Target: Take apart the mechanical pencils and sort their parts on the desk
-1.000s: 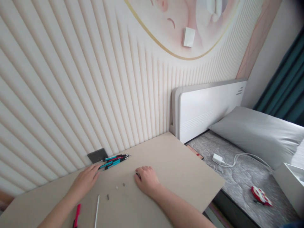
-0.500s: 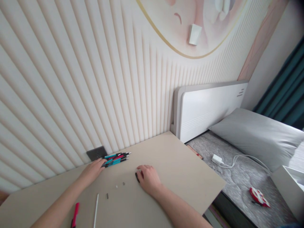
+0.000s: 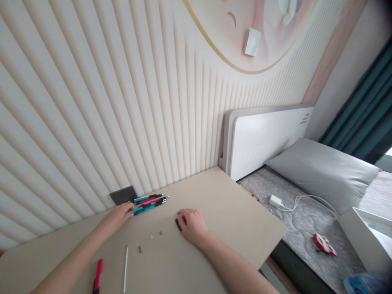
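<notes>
Several blue, red and black pens (image 3: 149,203) lie in a loose bundle on the beige tabletop (image 3: 211,192), tips pointing right. My left hand (image 3: 122,213) has its fingers closed at the bundle's left end, covering the pens' rear ends. To the right, my right hand (image 3: 192,225) rests on the table with curled fingers, holding a small black piece (image 3: 178,224) by the thumb. Nearer me lie a pink barrel with a black end (image 3: 98,275), a thin white tube (image 3: 125,269), a small dark piece (image 3: 140,249) and two tiny bits (image 3: 156,235).
A ribbed wall with a dark socket plate (image 3: 124,195) stands behind the table. At right is a bed with a white headboard (image 3: 263,139), a grey pillow (image 3: 324,167), a white charger (image 3: 276,201), a red-and-white object (image 3: 324,245) and a white box (image 3: 367,237).
My left hand has shifted slightly left along the pens' ends, and the pens lie a little more spread. The right hand stays in place. The view has turned slightly.
</notes>
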{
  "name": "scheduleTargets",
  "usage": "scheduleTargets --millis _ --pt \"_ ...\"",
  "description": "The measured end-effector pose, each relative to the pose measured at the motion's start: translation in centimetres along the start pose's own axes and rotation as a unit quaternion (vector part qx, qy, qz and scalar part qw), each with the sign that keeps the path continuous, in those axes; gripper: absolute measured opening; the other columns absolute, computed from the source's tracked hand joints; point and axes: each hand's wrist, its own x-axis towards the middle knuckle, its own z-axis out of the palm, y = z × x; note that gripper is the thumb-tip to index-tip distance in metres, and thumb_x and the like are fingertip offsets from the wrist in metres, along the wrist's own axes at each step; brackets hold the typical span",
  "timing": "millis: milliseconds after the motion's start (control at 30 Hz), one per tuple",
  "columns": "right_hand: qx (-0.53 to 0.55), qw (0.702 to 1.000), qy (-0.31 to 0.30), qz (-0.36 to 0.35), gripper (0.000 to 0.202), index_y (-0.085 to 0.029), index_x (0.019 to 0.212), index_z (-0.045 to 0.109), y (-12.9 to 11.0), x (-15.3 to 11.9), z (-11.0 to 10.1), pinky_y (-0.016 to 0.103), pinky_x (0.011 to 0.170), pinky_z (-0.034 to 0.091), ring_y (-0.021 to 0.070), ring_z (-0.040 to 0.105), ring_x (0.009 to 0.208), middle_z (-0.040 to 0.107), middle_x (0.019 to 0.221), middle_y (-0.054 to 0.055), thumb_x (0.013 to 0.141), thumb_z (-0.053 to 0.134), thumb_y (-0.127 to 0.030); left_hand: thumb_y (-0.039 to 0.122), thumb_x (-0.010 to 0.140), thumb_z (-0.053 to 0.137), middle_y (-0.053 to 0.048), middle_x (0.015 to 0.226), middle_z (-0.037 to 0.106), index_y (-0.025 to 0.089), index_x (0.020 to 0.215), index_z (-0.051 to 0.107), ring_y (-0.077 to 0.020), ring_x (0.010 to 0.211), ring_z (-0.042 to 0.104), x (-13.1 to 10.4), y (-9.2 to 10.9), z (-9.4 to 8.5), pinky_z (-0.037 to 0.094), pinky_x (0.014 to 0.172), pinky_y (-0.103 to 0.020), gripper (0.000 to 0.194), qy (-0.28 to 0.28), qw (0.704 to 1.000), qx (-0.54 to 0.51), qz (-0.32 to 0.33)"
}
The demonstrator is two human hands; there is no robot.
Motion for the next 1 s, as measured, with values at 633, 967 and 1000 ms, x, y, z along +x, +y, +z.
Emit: scheduleTargets --millis 633,967,1000 --pt "0.15 0.98 -0.096 -0.094 0.048 -0.018 0.09 0.066 -7.0 -1.5 -0.8 0.017 0.067 0.045 0.0102 0.059 0.064 0.066 0.071 -0.001 0.103 0.025 -0.038 0.031 0.097 0.042 -0.006 0.096 0.069 0.023 0.112 0.065 -0.0194 0.088 0.066 -11.3 8.0 0.0 0.05 0.084 -0.03 0.028 0.268 0.933 0.127 0.204" --pt "0.045 0.978 -0.119 -0.165 0.042 -0.02 0.08 0.066 -9.2 -2.5 2.7 0.02 0.07 0.045 0.0131 0.063 0.069 0.069 0.073 0.0 0.102 0.034 -0.037 0.028 0.097 0.044 -0.002 0.082 0.07 0.026 0.107 0.067 -0.0161 0.074 0.067 -15.8 6.0 1.1 0.051 0.071 -0.025 0.025 0.251 0.923 0.169 0.236" --pt "0.019 0.98 -0.105 -0.169 0.038 -0.02 0.081 0.066 -9.2 -2.5 3.1 0.021 0.073 0.046 0.0149 0.064 0.074 0.07 0.077 0.002 0.101 0.039 -0.038 0.028 0.097 0.044 -0.002 0.083 0.071 0.025 0.106 0.067 -0.0164 0.075 0.068 -16.0 5.9 1.3 0.052 0.071 -0.025 0.025 0.252 0.925 0.167 0.23"
